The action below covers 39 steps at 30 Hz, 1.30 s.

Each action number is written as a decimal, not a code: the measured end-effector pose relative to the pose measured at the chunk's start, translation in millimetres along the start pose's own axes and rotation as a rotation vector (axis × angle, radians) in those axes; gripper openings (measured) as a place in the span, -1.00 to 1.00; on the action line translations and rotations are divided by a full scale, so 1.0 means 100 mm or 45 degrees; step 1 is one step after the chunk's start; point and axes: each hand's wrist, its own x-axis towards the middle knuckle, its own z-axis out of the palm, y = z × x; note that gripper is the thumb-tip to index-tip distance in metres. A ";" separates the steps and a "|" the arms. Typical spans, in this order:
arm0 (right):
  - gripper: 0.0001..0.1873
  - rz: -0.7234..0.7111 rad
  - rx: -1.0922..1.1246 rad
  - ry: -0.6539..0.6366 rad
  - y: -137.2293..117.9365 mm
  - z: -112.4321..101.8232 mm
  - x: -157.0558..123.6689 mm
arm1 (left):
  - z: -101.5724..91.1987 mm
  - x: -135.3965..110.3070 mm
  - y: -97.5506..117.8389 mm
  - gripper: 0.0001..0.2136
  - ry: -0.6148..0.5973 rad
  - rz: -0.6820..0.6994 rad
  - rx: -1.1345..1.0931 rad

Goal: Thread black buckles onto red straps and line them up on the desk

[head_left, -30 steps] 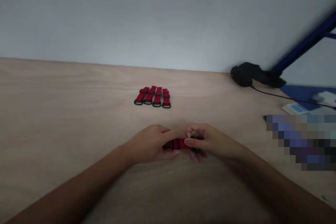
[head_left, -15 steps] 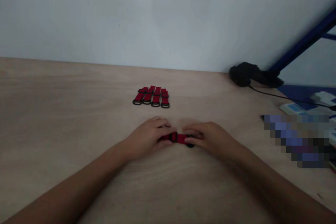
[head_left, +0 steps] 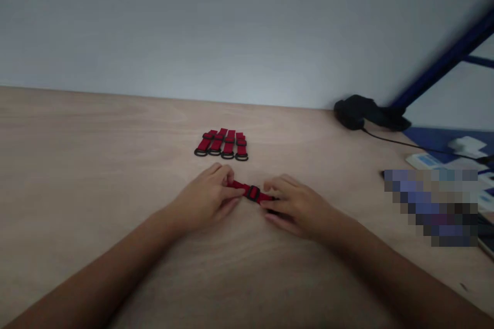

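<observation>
A short red strap [head_left: 254, 193] with a black slide buckle lies between my two hands, slanting down to the right. My left hand [head_left: 210, 193] is closed on its left end, with thumb and fingers at the webbing. Around the right end, my right hand [head_left: 295, 204] has its fingers closed, and that end is mostly hidden under them. Beyond my hands, several similar red straps [head_left: 229, 145] lie side by side on the wooden table [head_left: 96, 175], their black D-rings towards me.
At the back right, against the wall, sits a black object [head_left: 355, 112] with a cable [head_left: 397, 140]. A blurred-out patch [head_left: 432, 205] covers something on the right. White and blue items [head_left: 424, 160] lie near it, and a blue frame bar [head_left: 436, 64] rises behind.
The strap between my hands has tilted, its left end now higher and more of its left part showing. My right fingers now cover the black ring end. The view has shifted slightly.
</observation>
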 end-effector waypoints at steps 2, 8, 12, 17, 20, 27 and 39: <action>-0.76 -0.050 0.022 0.014 -0.01 -0.01 0.00 | 0.00 -0.01 0.00 -0.76 -0.028 -0.007 -0.003; -0.75 -0.038 0.102 0.017 -0.02 0.04 -0.02 | 0.10 0.01 -0.06 -0.76 0.052 -0.124 -0.153; -0.78 0.064 0.162 0.006 -0.02 0.07 -0.03 | 0.08 0.02 -0.13 -0.75 0.141 -0.238 -0.178; -0.73 0.007 0.059 0.097 0.04 0.04 -0.04 | 0.06 0.01 -0.24 -0.75 0.260 -0.332 -0.096; -0.69 -0.066 0.001 0.033 0.06 0.03 -0.03 | 0.07 0.00 -0.32 -0.74 0.364 -0.387 -0.026; -0.58 0.371 -0.365 -0.110 0.18 0.08 -0.05 | 0.10 -0.03 -0.58 -0.68 0.471 -0.529 0.183; -0.48 0.401 -0.314 -0.095 0.67 0.21 0.42 | 0.15 0.03 -0.60 -0.66 0.223 -0.509 0.155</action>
